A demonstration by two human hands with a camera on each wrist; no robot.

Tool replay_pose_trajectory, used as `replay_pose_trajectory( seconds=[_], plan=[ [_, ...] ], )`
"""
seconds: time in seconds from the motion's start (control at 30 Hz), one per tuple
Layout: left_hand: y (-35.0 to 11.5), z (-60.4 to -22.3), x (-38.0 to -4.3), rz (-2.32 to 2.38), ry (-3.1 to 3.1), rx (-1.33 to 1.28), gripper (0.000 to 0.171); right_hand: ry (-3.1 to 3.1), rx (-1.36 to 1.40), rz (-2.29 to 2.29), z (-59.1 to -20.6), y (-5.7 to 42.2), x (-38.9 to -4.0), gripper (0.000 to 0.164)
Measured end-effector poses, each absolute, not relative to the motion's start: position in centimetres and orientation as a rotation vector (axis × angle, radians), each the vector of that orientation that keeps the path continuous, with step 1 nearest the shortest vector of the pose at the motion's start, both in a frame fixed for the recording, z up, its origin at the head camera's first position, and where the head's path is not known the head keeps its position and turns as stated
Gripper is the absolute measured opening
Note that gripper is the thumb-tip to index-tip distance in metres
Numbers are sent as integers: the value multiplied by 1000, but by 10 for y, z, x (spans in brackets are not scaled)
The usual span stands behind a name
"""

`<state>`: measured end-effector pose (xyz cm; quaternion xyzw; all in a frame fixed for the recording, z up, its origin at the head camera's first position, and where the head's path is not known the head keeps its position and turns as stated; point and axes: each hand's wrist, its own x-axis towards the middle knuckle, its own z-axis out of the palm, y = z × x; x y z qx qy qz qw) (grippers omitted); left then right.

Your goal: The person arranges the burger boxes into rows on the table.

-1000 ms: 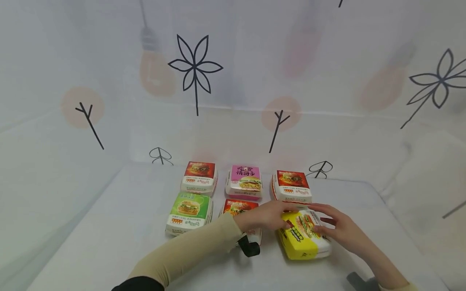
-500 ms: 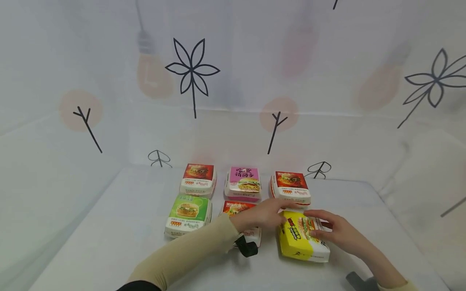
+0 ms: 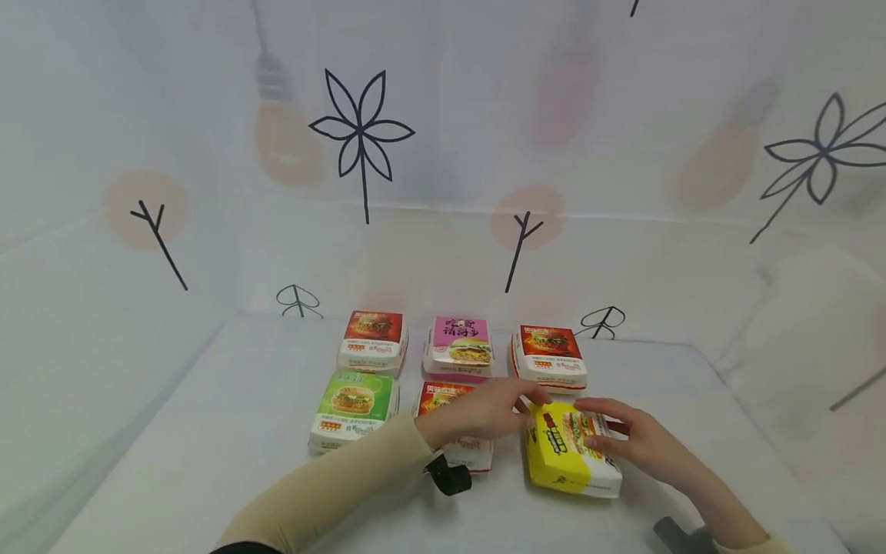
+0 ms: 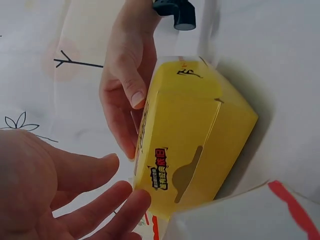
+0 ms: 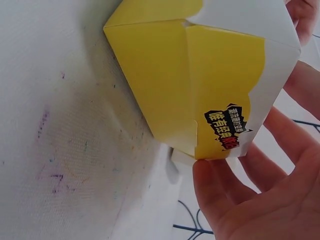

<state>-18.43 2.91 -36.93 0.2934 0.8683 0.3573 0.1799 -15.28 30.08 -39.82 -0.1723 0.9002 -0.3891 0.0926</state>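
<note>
A yellow-and-white burger box [image 3: 571, 454] sits closed on the white cloth at the front right. My right hand [image 3: 649, 442] is at its right side, fingertips and thumb resting on the lid and upper edge. In the right wrist view those fingers [image 5: 262, 167] lie loosely along the box's edge. At the box's left is my left hand [image 3: 477, 414], fingers bent softly; the left wrist view has its fingertips [image 4: 137, 200] close to the box's corner, and contact is hard to tell. My left forearm partly covers a red-and-white burger box [image 3: 443, 394].
Behind stand a red burger box [image 3: 374, 331], a pink one [image 3: 460, 338] and another red one [image 3: 550, 346]. A green burger box [image 3: 356, 396] is at the front left. A patterned white cloth [image 3: 415, 254] hangs at the back.
My left hand has drawn slightly left, its fingers coming off the yellow-and-white burger box's top. My right hand stays at the box's right side, its fingers a little lower than one second ago.
</note>
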Motion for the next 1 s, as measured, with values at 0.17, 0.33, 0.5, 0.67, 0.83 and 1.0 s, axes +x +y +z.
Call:
replay_pose_trajectory(
  seconds=[0.17,0.33,0.5,0.67,0.83,1.0],
  plan=[
    [27,-367,-179,1005,2450,850,37,2683,-491,-1140,-398,297,-154,53],
    [29,-367,-178,953,2485,845,42,2696,-462,-1119,-399,297,-153,54],
    [33,-372,-179,890,2533,859,49,2677,-387,-1124,-398,299,-152,52],
    [35,-375,-180,868,2553,829,53,2652,-277,-1145,-397,300,-150,46],
    [35,-373,-180,852,2549,862,57,2667,-238,-1140,-399,301,-150,48],
    [34,-373,-181,863,2561,853,53,2655,-251,-1141,-399,303,-150,54]
  ],
)
